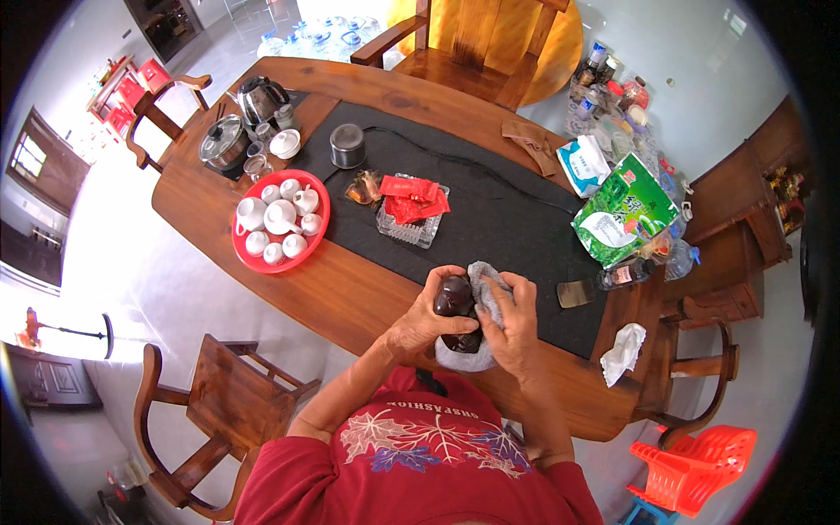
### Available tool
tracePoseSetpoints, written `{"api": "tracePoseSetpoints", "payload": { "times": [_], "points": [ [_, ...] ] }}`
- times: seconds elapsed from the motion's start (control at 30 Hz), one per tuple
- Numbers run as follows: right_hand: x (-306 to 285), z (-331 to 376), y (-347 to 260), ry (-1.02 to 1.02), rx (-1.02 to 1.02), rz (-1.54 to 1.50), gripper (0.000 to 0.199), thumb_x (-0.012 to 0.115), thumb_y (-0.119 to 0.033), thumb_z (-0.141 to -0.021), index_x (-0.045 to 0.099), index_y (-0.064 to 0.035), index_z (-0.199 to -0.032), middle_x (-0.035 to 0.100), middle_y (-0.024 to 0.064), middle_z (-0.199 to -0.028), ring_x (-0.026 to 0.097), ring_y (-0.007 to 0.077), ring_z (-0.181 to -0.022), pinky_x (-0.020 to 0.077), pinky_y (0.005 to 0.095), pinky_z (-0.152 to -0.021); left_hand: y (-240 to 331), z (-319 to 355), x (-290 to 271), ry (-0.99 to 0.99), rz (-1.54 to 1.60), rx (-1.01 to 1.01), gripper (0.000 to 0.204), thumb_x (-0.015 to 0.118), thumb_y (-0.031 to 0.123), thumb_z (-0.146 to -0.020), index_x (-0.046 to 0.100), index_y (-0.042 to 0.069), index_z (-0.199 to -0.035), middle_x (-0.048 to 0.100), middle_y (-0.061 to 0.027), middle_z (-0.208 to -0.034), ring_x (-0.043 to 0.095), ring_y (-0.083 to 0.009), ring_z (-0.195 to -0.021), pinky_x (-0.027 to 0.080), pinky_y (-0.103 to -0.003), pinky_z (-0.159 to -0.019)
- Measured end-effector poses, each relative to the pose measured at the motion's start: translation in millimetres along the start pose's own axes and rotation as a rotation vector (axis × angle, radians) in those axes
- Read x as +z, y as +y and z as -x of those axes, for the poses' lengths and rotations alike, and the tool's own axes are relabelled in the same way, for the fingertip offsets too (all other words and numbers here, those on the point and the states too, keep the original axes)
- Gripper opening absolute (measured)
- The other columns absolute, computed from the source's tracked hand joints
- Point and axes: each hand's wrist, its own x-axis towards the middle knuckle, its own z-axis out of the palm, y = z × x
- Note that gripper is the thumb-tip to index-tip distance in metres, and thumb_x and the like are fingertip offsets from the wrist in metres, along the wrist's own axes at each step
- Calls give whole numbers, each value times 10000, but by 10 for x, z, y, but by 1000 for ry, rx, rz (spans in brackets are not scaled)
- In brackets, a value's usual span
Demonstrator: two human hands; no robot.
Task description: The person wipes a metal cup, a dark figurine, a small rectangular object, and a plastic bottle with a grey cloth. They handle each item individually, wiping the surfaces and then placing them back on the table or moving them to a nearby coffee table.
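Note:
Close to my body, at the table's near edge, my left hand [418,322] is closed around a glossy dark brown rounded object [454,297]. It looks like a small carved figure, but its exact kind does not show. A grey cloth [465,358] is bunched in my right hand [516,331], against the right side of the dark object. Part of the cloth hangs below both hands. My fingers and the cloth cover much of the object's lower part.
A red tray [238,229] of white teaware stands left, near a kettle [260,99] and a lidded pot [223,142]. Red packets [411,199] lie on a glass ashtray [425,233]. Rightward are a green bag [626,210], a bottle [623,275] and crumpled tissue [623,353]. Wooden chairs [229,385] surround the table.

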Motion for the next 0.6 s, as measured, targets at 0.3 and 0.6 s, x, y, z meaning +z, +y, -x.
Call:
{"api": "tracePoseSetpoints", "payload": {
  "times": [0.3,0.6],
  "points": [
    [-227,188,82,-166,84,-400,213,631,-65,-760,654,37,-945,526,141,-1029,558,276,-868,461,335,-753,56,2,-52,115,-415,43,662,808,99,-637,448,74,-1193,588,-104,-1069,573,-171,-979,493,-320,-826],
    [-76,-79,-229,-64,-244,289,329,694,-81,-649,661,-12,-969,522,108,-1058,509,311,-955,448,423,-804,74,48,208,283,-1109,270,776,764,150,-642,342,77,-1289,576,-206,-1119,570,-371,-1069,481,-425,-869]
  ]
}}
